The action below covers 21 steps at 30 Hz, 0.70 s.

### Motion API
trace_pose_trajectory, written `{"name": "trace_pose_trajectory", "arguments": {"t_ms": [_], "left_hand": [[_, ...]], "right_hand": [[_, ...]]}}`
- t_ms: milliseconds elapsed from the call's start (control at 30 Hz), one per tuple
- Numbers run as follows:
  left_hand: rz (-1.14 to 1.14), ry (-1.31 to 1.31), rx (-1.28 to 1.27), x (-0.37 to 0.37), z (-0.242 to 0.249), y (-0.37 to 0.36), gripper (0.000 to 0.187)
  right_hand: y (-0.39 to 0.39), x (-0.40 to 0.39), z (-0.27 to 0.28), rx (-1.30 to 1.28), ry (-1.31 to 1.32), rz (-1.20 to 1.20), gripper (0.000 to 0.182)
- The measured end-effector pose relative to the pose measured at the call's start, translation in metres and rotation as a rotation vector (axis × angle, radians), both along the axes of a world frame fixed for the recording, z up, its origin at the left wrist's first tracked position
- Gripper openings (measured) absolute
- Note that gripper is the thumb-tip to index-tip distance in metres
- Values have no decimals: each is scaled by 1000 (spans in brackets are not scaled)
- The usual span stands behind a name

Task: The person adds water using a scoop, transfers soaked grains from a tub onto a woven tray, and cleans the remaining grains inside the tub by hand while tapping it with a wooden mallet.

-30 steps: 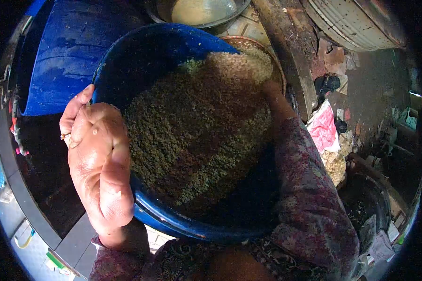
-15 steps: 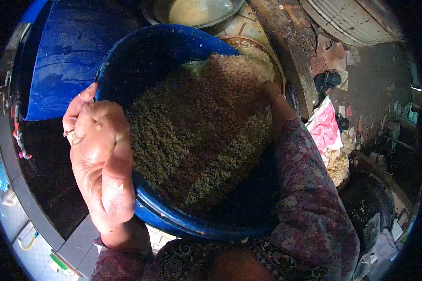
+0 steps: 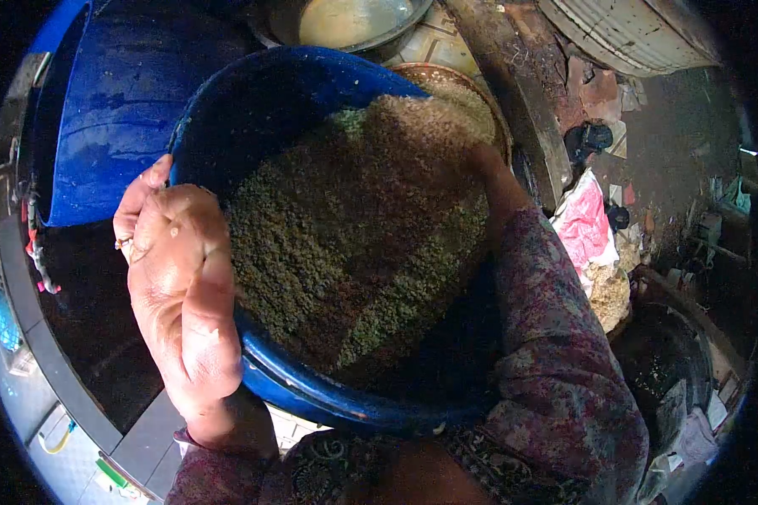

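Observation:
A large blue tub (image 3: 370, 412), tilted away from me, fills the middle of the view. Inside lies a thick heap of crumbly, grain-like material (image 3: 312, 236), partly in shadow. My left hand (image 3: 181, 278) is wrapped round the tub's left rim. My right hand (image 3: 486, 168) is at the far right side of the tub, at the edge of the heap; shadow and blur hide its fingers. Just beyond the tub's mouth, a round brown-rimmed container (image 3: 504, 126) holds similar pale, crumbly material.
A bigger blue barrel (image 3: 109, 126) stands at the upper left. Behind the tub is a dark basin (image 3: 408, 29) of cloudy liquid. A wooden plank (image 3: 522, 93) runs along the right, with a pink-and-white sack (image 3: 583, 223) beyond it. A pale drum (image 3: 627, 38) stands at the upper right.
The view has shifted slightly. My left hand keeps its hold on the tub's rim, and the tub and right arm stay almost where they were.

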<state>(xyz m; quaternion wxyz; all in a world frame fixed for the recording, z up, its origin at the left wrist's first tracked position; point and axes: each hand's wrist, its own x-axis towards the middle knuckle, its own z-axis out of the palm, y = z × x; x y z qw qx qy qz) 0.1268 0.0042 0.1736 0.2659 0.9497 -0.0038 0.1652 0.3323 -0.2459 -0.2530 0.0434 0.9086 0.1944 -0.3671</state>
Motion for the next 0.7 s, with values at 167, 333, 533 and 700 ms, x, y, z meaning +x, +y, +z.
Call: {"name": "trace_pose_trajectory", "arguments": {"t_ms": [167, 333, 533, 700], "left_hand": [[37, 52, -61, 5, 5, -7, 45], [-46, 66, 40, 9, 2, -2, 46], [-48, 10, 39, 8, -2, 1, 47], [33, 14, 33, 10, 8, -7, 47]], "right_hand": [[-4, 0, 1, 4, 1, -8, 29], [-6, 0, -1, 10, -15, -4, 29], [-8, 2, -9, 19, -30, -7, 30], [-11, -2, -21, 38, -37, -29, 30]]}}
